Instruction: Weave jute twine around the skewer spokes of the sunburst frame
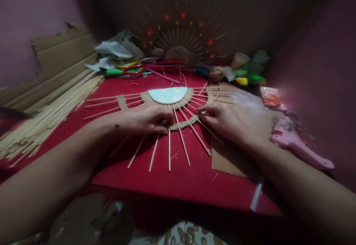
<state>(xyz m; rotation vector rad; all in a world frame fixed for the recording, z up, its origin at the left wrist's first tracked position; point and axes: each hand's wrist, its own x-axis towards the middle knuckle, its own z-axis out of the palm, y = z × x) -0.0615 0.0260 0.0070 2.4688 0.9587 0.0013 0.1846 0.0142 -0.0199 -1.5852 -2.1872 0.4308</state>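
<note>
A sunburst of thin wooden sticks [169, 152] fans out from a pale round disc [168, 95] on the red table [178, 182]. A band of woven jute cord [182, 123] runs across the sticks. My left hand [144, 119] lies over the sticks left of the cord, its fingers curled and pressing down at the weave. My right hand [224, 121] pinches the cord's right end between fingertips, resting partly on a brown cardboard sheet [230, 156].
A heap of loose sticks [44, 115] lies at the left beside torn cardboard [61, 56]. A finished sunburst with red flowers [178, 33] stands at the back. A pink glue gun [297, 145] sits at the right, with bags, a twine ball [215, 73] and coloured bits behind.
</note>
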